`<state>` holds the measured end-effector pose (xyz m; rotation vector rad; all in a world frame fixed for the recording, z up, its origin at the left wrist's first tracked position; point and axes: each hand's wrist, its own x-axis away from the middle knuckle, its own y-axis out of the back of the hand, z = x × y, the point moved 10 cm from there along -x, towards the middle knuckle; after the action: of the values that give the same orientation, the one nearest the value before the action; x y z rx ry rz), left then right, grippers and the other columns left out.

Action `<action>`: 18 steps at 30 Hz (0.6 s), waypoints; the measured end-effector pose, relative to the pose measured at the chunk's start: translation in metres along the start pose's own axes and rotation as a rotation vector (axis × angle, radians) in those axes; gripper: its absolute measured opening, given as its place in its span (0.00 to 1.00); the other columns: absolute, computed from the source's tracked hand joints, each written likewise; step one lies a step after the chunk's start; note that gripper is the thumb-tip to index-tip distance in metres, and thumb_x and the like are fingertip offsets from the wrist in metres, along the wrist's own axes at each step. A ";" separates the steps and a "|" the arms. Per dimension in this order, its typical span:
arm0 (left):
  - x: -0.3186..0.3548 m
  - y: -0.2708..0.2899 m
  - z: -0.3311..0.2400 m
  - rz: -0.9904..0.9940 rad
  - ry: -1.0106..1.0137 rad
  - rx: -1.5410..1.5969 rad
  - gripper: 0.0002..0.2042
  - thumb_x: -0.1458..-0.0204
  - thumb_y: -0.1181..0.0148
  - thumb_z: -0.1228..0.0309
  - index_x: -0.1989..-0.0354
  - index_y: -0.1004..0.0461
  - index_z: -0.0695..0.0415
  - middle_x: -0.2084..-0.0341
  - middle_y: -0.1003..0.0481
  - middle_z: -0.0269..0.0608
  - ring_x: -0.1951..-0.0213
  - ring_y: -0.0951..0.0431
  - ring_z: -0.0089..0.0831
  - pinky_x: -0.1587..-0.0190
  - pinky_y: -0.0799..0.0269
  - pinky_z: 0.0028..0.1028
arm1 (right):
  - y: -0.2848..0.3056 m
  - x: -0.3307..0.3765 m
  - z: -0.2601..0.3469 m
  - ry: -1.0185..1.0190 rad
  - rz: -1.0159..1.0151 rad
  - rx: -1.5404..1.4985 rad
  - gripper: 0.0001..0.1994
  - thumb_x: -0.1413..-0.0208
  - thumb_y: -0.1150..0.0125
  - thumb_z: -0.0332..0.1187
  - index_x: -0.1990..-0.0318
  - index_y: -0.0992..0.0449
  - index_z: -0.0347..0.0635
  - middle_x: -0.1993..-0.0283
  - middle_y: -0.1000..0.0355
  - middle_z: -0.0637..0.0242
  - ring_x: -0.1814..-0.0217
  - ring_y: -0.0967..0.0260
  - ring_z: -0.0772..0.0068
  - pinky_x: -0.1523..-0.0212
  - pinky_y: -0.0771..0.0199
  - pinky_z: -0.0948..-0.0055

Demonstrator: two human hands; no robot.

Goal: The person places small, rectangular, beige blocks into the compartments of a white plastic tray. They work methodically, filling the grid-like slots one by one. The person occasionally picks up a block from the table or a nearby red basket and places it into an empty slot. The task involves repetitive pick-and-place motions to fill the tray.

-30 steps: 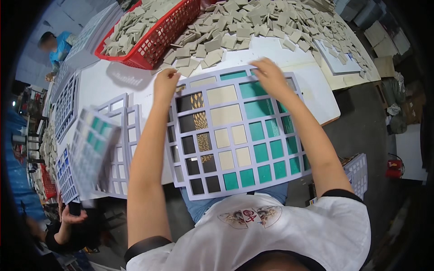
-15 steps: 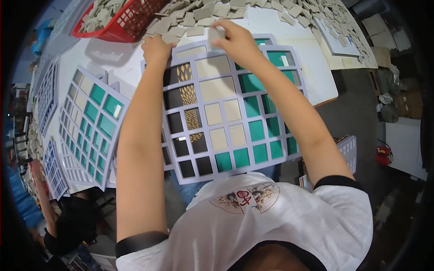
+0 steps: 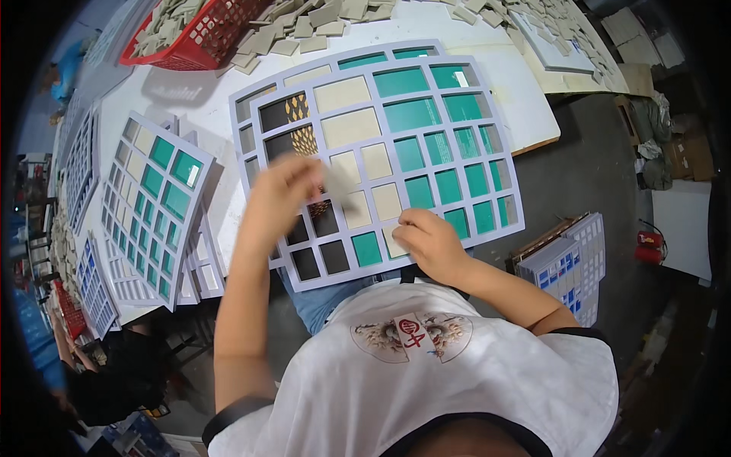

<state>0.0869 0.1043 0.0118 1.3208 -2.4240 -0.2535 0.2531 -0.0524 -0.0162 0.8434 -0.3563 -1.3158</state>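
Note:
A lavender grid panel point(image 3: 386, 135) leans over my lap against the table edge, on top of another similar panel point(image 3: 242, 126). Its cells show green, black with gold flecks, and beige tiles point(image 3: 343, 94) filling a middle column. My right hand point(image 3: 432, 242) is closed at the near edge, fingertips on a beige tile point(image 3: 393, 243) in a bottom-row cell, partly covered by the fingers. Over the dark cells on the left hovers my left hand point(image 3: 280, 199), blurred by motion. Its fingers look pinched on a blurred beige tile point(image 3: 339, 177).
A red basket point(image 3: 199, 39) of beige tiles stands at the far left, beside a loose tile heap point(image 3: 308, 29). More grid panels point(image 3: 156, 198) lean at left. At right below the table is a stack of panels point(image 3: 567, 263). Another person's arm point(image 3: 65, 343) shows at far left.
Both hands have come back from the tile heap to the panel. A beige tile now sits in a bottom-row cell that was green. The panel appears slightly higher in view.

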 end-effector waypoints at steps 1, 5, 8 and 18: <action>0.025 -0.021 0.001 0.080 0.092 0.063 0.07 0.43 0.42 0.80 0.56 0.24 0.64 0.69 0.26 0.34 0.70 0.26 0.21 0.65 0.28 0.22 | 0.006 -0.002 0.010 0.066 0.017 0.023 0.15 0.52 0.33 0.30 0.55 0.23 0.41 0.48 0.31 0.59 0.56 0.30 0.55 0.57 0.29 0.61; 0.076 -0.058 0.015 0.016 0.031 -0.122 0.07 0.45 0.39 0.81 0.59 0.25 0.64 0.71 0.24 0.41 0.70 0.23 0.29 0.65 0.27 0.26 | 0.013 0.009 0.041 0.275 0.093 0.163 0.25 0.57 0.30 0.37 0.49 0.25 0.38 0.40 0.33 0.55 0.49 0.32 0.52 0.52 0.31 0.54; 0.082 -0.072 0.012 -0.084 -0.109 -0.268 0.07 0.47 0.38 0.79 0.60 0.24 0.63 0.69 0.24 0.47 0.69 0.23 0.39 0.64 0.27 0.31 | 0.004 0.019 0.042 0.305 0.098 0.256 0.28 0.57 0.30 0.37 0.47 0.26 0.35 0.39 0.34 0.51 0.46 0.33 0.52 0.52 0.31 0.56; 0.096 -0.092 -0.006 -0.002 -0.558 -0.620 0.10 0.52 0.39 0.79 0.60 0.22 0.57 0.64 0.24 0.42 0.57 0.24 0.44 0.55 0.30 0.38 | 0.003 0.003 0.039 0.171 0.042 0.094 0.27 0.59 0.30 0.30 0.48 0.27 0.31 0.39 0.35 0.49 0.44 0.34 0.45 0.46 0.29 0.54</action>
<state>0.1128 -0.0266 0.0100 1.0470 -2.4233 -1.4032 0.2299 -0.0687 0.0109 1.0148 -0.3004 -1.1853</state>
